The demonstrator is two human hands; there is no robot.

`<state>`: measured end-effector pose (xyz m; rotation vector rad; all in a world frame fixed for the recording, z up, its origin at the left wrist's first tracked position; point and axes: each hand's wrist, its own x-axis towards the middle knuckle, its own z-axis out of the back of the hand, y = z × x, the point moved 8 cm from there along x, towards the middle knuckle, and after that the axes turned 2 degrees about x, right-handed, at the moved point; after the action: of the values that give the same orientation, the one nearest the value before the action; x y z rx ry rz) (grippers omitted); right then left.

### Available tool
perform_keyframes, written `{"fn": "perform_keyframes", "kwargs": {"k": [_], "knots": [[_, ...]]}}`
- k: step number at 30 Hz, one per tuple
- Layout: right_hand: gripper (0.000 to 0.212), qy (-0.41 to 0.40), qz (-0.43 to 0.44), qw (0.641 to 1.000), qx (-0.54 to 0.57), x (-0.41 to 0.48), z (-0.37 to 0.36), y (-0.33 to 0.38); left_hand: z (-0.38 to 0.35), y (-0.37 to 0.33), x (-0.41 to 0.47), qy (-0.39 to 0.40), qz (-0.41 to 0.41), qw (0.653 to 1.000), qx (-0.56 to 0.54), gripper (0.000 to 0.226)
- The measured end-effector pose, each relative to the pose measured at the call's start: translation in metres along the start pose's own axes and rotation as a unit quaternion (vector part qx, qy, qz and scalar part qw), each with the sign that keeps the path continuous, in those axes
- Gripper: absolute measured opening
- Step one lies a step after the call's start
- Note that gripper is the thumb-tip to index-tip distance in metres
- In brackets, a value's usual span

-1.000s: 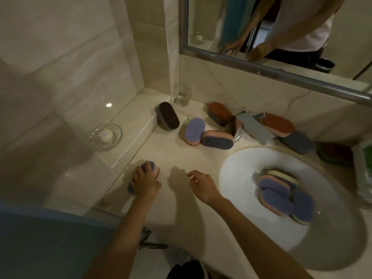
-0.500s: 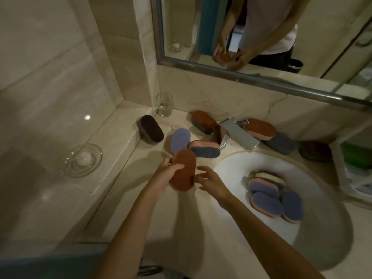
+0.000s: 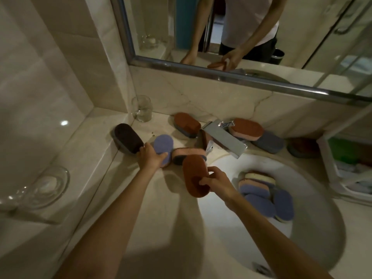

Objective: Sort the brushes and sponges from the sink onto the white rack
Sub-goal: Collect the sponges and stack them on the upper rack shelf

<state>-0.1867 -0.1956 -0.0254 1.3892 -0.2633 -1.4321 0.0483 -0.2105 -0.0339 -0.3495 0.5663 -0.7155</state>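
Two sponges being picked up, worktop (image 3: 161, 208) left of sink (image 3: 312, 228).
L hand (image 3: 151, 158) gripping purple sponge (image 3: 164, 144); R hand (image 3: 217, 183) pinching brown sponge (image 3: 193, 174) by its end – risking slip into sink.

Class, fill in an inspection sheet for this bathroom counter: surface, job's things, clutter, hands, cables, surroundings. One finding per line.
Surface: marble counter, round sink set in it.
Job's things: sponge pile in sink; loose sponges around the tap; white rack at right edge.
Clutter: glass tumbler, glass dish.
Hands: left hand grips purple sponge; right hand holds brown sponge.
Cables: nothing seen.
Surroundings: mirror, tiled walls.
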Motion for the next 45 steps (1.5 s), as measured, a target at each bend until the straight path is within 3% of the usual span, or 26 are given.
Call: {"fn": "perform_keyframes", "kwargs": {"k": [5, 9, 12, 16, 23, 28, 32, 35, 39, 45], "knots": [[0.050, -0.001, 0.006, 1.000, -0.022, 0.001, 0.003, -0.001, -0.021, 0.006, 0.004, 0.080, 0.081, 0.993, -0.031, 0.079], [0.051, -0.004, 0.002, 1.000, -0.026, 0.001, 0.003, -0.004, 0.004, 0.003, -0.015, -0.010, 0.053, 0.998, -0.022, 0.070], [0.051, -0.001, -0.004, 1.000, -0.021, 0.000, -0.001, -0.006, 0.018, 0.005, -0.043, -0.099, -0.020, 0.991, 0.084, 0.060], [0.051, 0.008, -0.008, 0.999, -0.033, -0.004, -0.014, -0.006, 0.000, 0.033, -0.072, -0.094, -0.076, 0.976, 0.182, 0.061], [0.050, 0.024, -0.013, 0.999, -0.045, -0.013, -0.034, -0.011, -0.018, 0.057, -0.083, 0.010, -0.051, 0.997, 0.064, 0.053], [0.051, -0.004, -0.002, 0.998, -0.061, -0.022, -0.019, -0.014, -0.009, 0.058, -0.077, 0.034, 0.020, 0.999, 0.024, 0.088], [0.051, -0.034, 0.023, 0.996, -0.078, -0.034, 0.004, -0.011, 0.001, 0.053, -0.088, 0.022, 0.012, 0.998, 0.056, 0.064], [0.051, -0.067, 0.046, 0.993, -0.082, -0.047, 0.024, -0.004, 0.015, 0.039, -0.102, 0.027, 0.023, 0.998, -0.052, 0.059], [0.050, -0.108, 0.090, 0.989, -0.051, -0.066, 0.053, 0.017, 0.035, -0.017, -0.133, 0.046, -0.024, 0.975, -0.215, 0.061], [0.041, -0.192, 0.194, 0.961, 0.038, -0.112, 0.119, 0.063, 0.054, -0.109, -0.174, 0.051, -0.147, 0.944, -0.291, 0.056]]}}
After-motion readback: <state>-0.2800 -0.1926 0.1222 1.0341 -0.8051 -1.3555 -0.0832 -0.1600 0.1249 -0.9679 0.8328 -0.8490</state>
